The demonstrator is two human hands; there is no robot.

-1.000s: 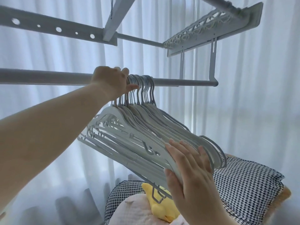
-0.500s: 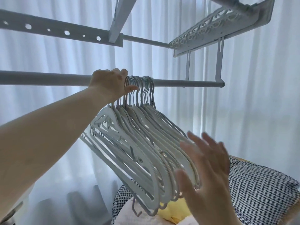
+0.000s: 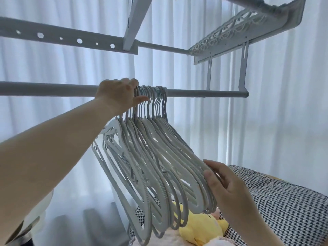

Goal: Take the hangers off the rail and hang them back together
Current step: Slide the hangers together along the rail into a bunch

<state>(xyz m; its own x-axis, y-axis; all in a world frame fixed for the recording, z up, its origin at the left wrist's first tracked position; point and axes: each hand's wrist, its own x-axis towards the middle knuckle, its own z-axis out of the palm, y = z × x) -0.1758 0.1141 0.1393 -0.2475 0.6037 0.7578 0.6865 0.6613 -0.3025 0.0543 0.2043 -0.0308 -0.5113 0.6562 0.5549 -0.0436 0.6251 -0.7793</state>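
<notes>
Both hands are on the bundle now. My left hand (image 3: 117,94) is clenched around the bunched hooks where they sit on the rail (image 3: 44,88), right of its middle, with the thumb pressed under them. The hangers (image 3: 156,166) hang there with hooks up. They are swung so their long axis slants from far upper left down toward me at lower right, above the cushion (image 3: 284,201). My right hand (image 3: 229,190) was spread and clear of them half a second ago and now pinches their near ends, thumb in front. I judge the stack gathered and ready to lift off as one.
</notes>
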